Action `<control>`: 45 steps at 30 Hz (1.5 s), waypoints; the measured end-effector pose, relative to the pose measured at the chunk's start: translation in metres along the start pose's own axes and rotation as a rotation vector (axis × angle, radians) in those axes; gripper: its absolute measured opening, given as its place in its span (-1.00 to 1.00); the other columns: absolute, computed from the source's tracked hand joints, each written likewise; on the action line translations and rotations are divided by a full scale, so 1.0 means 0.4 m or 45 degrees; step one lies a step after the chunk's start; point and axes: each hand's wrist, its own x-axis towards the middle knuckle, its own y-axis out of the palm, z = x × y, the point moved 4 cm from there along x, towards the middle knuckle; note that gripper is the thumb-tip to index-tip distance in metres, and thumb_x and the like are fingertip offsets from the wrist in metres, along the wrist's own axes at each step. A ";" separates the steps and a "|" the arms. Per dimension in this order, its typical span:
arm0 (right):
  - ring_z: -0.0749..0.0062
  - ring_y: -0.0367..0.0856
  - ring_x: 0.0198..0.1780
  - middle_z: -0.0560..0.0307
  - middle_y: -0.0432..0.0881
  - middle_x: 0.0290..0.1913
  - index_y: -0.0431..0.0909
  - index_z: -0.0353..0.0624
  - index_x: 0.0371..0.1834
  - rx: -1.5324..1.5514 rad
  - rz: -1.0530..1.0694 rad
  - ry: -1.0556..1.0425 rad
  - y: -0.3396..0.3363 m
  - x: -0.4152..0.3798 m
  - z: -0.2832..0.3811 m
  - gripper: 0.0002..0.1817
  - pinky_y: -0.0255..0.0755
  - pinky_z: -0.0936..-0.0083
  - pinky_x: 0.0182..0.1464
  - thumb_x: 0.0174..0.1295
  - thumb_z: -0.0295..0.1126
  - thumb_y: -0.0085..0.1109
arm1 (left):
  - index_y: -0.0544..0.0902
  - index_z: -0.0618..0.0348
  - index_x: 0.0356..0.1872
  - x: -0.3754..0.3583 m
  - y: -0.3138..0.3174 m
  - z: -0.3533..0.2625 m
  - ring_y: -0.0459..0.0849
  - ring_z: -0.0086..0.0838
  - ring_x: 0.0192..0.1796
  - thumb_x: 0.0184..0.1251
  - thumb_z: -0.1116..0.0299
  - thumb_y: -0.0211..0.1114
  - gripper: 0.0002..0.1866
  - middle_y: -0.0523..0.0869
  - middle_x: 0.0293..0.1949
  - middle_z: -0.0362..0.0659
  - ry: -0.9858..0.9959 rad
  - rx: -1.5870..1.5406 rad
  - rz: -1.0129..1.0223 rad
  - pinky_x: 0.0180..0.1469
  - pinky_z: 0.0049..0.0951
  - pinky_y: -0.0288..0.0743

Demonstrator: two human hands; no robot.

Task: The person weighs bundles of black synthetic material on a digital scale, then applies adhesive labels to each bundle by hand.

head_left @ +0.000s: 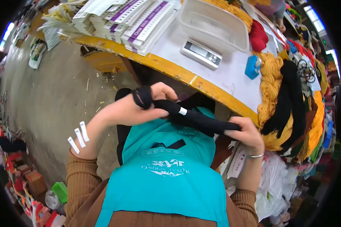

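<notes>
A black yarn skein (pixel 205 122) stretches between my two hands above my lap, twisted into a thick rope. Around its middle sits a narrow white paper band (pixel 182 111). My left hand (pixel 130 111) grips the skein's left end between thumb and fingers, with black strands looped around the back of the hand. At the other end, my right hand (pixel 247 133) is closed on the yarn. Several white paper labels (pixel 79 136) are stuck along my left forearm. A turquoise apron (pixel 165 189) lies below the skein.
Ahead stands a yellow-edged table (pixel 231 84) bearing a digital scale (pixel 201 54), a clear plastic tub (pixel 212 32), stacked purple-and-white cards (pixel 147 24) and a blue tape dispenser (pixel 252 67). Mustard skeins (pixel 269 83) and black skeins (pixel 290 98) hang on the right, above plastic bags (pixel 276 181).
</notes>
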 end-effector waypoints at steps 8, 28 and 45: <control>0.85 0.25 -0.61 0.48 0.45 -0.58 0.63 -0.23 -0.41 0.104 -0.811 0.489 -0.189 -0.437 -0.226 -0.94 0.04 0.76 -0.57 0.07 -0.49 0.28 | 0.47 0.24 0.16 0.022 -0.116 0.140 0.53 -0.61 0.02 0.35 0.57 0.21 -0.64 0.60 -0.05 -0.26 -0.020 0.053 0.039 0.15 -0.52 0.41; 0.38 0.51 0.20 0.07 0.53 0.21 0.31 -0.31 0.39 0.437 -0.024 -0.790 0.299 0.260 0.188 -0.31 0.38 0.39 0.29 0.16 -0.51 0.34 | 0.48 0.09 0.38 -0.002 0.004 -0.049 0.06 -0.03 0.58 0.49 0.16 -0.05 -0.48 0.29 0.49 0.00 0.519 0.912 -0.347 0.55 -0.05 -0.07; 0.63 0.28 -0.58 0.31 0.38 -0.53 0.58 -0.27 0.04 -0.514 -0.477 -1.373 -0.009 0.175 1.130 -0.72 0.19 0.66 -0.52 0.42 -0.36 -0.01 | -0.01 0.24 0.58 -0.113 -0.083 0.263 0.07 -0.26 0.59 0.53 -0.30 -0.21 -0.11 0.19 0.53 0.00 0.264 -0.060 -0.500 0.57 -0.19 -0.17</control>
